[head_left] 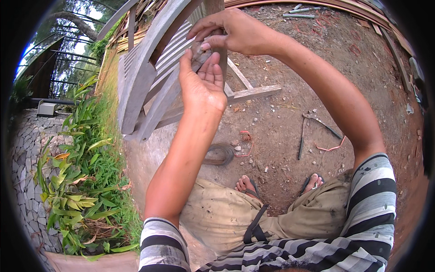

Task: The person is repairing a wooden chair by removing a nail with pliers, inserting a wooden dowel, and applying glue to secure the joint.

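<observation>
A weathered grey slatted wooden seat, perhaps a chair or bench, stands tilted in front of me at the upper left. Both my hands meet at its near side. My left hand is palm up, thumb and curled fingers around a small grey-brown piece whose kind I cannot make out. From above, my right hand bends over the same spot, its thumb and fingers pinched together. Whatever lies between those fingertips is mostly hidden.
On the dirt lie long-handled pincers, a bent orange strip and a coil of dark wire. Grey pipe pieces and wooden planks lie farther back. Green plants border stone paving on the left.
</observation>
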Tool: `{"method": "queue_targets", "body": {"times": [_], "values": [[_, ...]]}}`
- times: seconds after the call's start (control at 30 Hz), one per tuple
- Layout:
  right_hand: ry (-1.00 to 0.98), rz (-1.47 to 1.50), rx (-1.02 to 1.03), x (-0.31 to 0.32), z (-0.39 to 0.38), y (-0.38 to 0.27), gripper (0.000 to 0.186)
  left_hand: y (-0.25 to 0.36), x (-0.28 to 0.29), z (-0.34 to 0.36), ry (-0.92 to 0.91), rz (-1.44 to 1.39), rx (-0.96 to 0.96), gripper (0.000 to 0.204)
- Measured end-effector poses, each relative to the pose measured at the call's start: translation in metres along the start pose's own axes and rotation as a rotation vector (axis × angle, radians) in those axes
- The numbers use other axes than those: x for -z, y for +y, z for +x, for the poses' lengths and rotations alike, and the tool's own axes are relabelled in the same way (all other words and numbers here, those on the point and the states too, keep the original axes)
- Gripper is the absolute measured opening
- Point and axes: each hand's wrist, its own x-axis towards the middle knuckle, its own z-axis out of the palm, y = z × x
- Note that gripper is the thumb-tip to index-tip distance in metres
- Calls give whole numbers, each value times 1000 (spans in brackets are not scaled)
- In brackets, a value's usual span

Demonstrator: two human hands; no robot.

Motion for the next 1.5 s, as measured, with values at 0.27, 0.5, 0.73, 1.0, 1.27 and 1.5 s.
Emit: {"method": "queue_targets", "body": {"times": [0.27,0.5,0.73,1.0,1.27,1.5], "values": [[35,79,-352,14,-19,-11,20,9,-6,-7,43,-49,-5,49],[304,113,-39,3,-29,-46,18,2,-9,-5,55,-190,-39,55],[301,-43,24,15,-25,-58,21,9,-4,-5,-68,-215,-77,52],[488,-115,278,20,14,-36,19,38,-8,-6,-68,-287,-32,46],[526,-544,388,6,29,-57,28,47,-6,-10,-135,-326,-83,59],[609,-532,350,2,42,-63,17,59,-5,-7,-214,-412,-147,56]]}}
